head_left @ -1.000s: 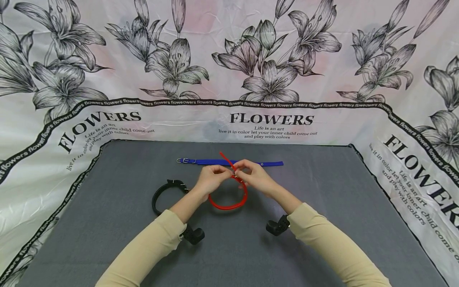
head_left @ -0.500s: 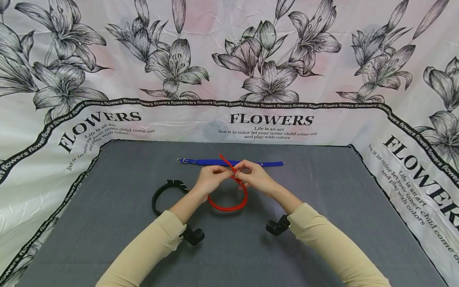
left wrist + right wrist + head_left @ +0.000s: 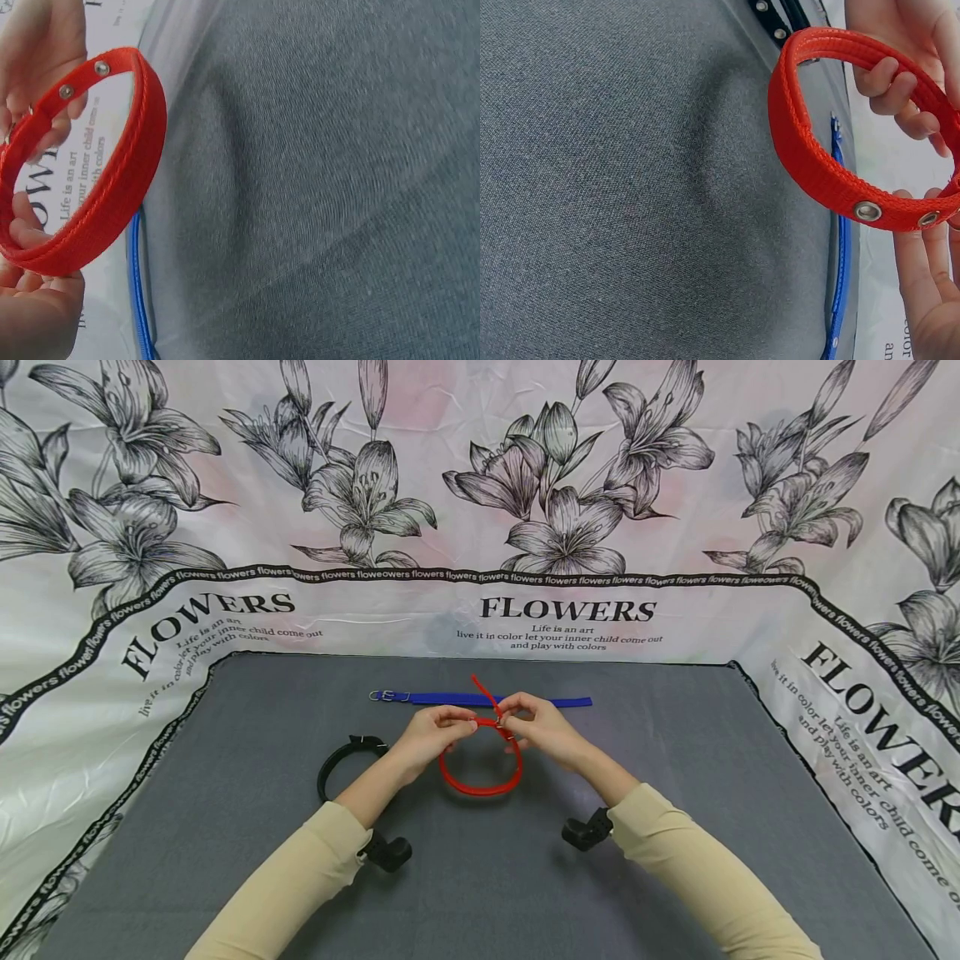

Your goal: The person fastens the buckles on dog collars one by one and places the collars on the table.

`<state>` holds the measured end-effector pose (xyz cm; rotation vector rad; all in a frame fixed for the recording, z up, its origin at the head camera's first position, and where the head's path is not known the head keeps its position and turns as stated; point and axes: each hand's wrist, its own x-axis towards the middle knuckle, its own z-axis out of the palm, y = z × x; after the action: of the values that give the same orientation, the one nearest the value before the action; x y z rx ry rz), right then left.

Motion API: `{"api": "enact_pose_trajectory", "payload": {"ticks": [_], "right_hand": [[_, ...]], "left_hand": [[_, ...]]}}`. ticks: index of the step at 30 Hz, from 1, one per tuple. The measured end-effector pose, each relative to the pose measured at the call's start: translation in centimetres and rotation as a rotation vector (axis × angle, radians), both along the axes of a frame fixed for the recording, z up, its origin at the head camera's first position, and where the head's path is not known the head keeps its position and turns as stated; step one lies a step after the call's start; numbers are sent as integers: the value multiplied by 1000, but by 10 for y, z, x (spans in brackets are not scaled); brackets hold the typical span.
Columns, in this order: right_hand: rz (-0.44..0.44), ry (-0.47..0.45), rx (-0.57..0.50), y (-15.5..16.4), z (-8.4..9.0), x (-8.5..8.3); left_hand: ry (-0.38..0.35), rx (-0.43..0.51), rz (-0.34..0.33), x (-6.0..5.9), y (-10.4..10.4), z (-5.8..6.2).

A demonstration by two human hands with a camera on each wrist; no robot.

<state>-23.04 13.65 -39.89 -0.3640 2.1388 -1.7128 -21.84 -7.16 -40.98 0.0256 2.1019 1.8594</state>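
Backdrop print "FLOWERS" (image 3: 567, 608). Three collars: looped red webbing collar (image 3: 481, 774) pinched by left hand (image 3: 429, 737), right hand (image 3: 546, 731); flat blue collar (image 3: 480, 699); black collar (image 3: 341, 764).

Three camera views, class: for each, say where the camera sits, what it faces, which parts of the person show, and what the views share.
Head: sits above, facing forward and down at the grey mat; shows both sleeves, left hand and right hand pinching the red collar.
Left wrist: sits under the left forearm, facing along the mat; shows fingers round the red loop.
Right wrist: sits under the right forearm, facing likewise; shows fingers of both hands.
Shared: all three show the red collar and the blue collar.
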Motion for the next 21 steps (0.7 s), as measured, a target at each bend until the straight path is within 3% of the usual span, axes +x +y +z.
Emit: {"api": "enact_pose_trajectory", "payload": {"ticks": [9,21], "right_hand": [[6,-1,33,-2,1,-4],[56,-16,19,-3,5,-4]], "left_hand": [[66,-9,10,2,-1,1],[88,46,98,2,3,2]]}}
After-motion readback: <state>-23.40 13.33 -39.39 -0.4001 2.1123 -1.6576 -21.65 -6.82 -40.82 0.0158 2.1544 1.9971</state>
